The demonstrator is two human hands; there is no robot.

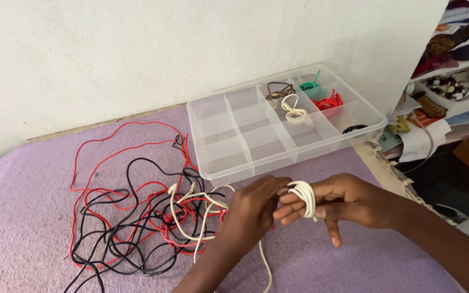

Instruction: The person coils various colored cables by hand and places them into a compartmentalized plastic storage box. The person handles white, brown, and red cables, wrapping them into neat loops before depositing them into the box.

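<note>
1. Head view: I see the right hand (348, 209) at centre right, its fingers wrapped in a small white wire coil (303, 198) and closed on it.
2. At lower centre, the left hand (253, 209) pinches the same white wire beside the coil, touching the right fingertips.
3. From the hands the loose white wire (191, 211) trails leftward, its long run lying across the tangle of red and black wires (126, 217); the left hand is nearer that slack.
4. Above, in the upper centre, the clear compartment box (234, 130) holds coiled wires.
</note>
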